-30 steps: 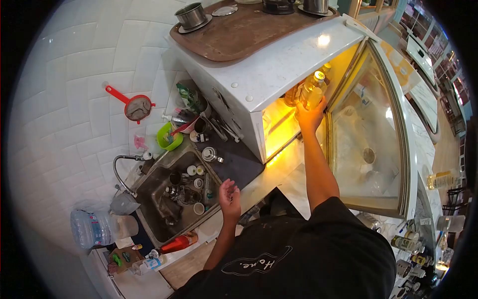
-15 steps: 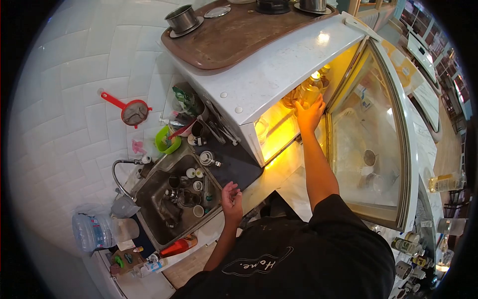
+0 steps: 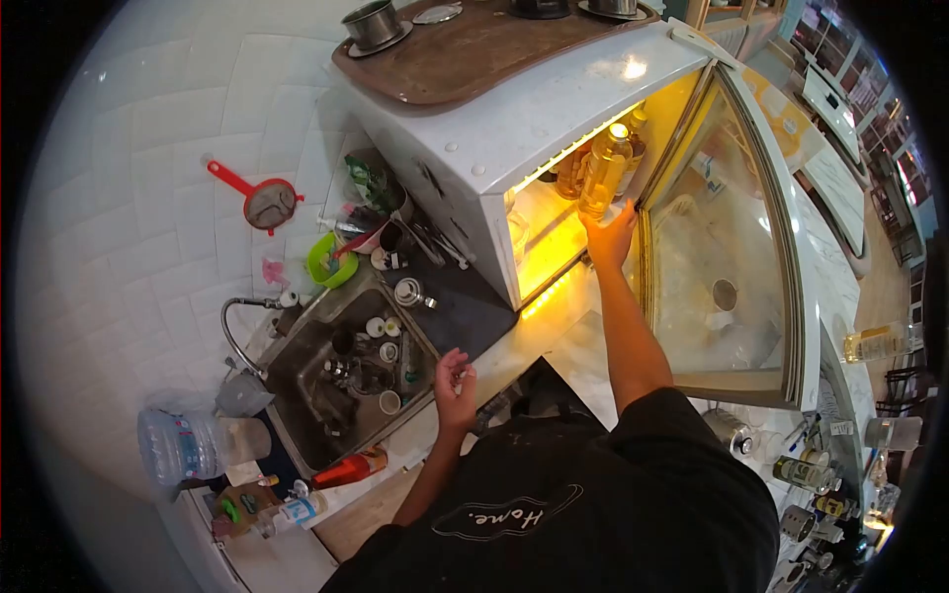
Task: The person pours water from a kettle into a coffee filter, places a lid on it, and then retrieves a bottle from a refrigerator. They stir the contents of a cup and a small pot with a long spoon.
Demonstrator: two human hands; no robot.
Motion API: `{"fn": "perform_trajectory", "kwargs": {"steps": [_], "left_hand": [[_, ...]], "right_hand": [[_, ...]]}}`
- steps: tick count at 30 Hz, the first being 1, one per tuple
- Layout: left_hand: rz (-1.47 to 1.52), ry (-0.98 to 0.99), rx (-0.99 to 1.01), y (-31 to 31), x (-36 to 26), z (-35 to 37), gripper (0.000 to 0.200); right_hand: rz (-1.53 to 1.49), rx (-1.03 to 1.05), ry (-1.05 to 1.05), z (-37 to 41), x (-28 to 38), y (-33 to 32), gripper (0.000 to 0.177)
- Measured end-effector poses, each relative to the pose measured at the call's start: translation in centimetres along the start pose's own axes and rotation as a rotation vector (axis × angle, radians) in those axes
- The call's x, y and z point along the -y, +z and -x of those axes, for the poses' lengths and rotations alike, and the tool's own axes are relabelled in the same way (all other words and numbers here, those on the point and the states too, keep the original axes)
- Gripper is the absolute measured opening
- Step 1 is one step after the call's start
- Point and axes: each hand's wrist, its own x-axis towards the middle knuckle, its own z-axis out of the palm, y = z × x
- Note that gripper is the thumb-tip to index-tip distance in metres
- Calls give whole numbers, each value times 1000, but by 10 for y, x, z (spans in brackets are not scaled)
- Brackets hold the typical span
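Note:
My right hand (image 3: pixel 610 237) is at the mouth of a lit display cabinet (image 3: pixel 465 148), its thumb and fingers apart beside the base of a bottle of amber liquid (image 3: pixel 604 173). That bottle stands upright inside, capped in yellow; its lowest part is partly hidden by the hand. More amber bottles (image 3: pixel 571 174) are behind and beside it. The cabinet's glass door (image 3: pixel 727 257) hangs open on the right. My left hand (image 3: pixel 455 388) hovers near the counter edge by the sink, fingers loosely curled and apart, with nothing in it.
At left, a metal sink (image 3: pixel 287 395) contains cups and dishes. A red-handled strainer (image 3: pixel 269 205) hangs on the tiled wall. A brown tray (image 3: pixel 474 59) with metal pots lies on top of the cabinet. A red bottle (image 3: pixel 349 468) and a large water jug (image 3: pixel 178 447) are at lower left.
My right hand has drawn back slightly from the bottle, toward the cabinet's opening. The bottle stays in place and more of it shows. My left hand is about where it was.

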Motion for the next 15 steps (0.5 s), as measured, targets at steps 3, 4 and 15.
{"fn": "perform_trajectory", "kwargs": {"steps": [3, 4, 15], "left_hand": [[6, -23, -13, -7, -4, 5, 47], [-16, -1, -10, -9, -3, 6, 46], [3, 40, 124, 3, 3, 5, 44]], "right_hand": [[-73, 74, -47, 49, -32, -24, 94], [-113, 123, -43, 71, -39, -39, 90], [39, 474, 284, 244, -66, -250, 50]]}}
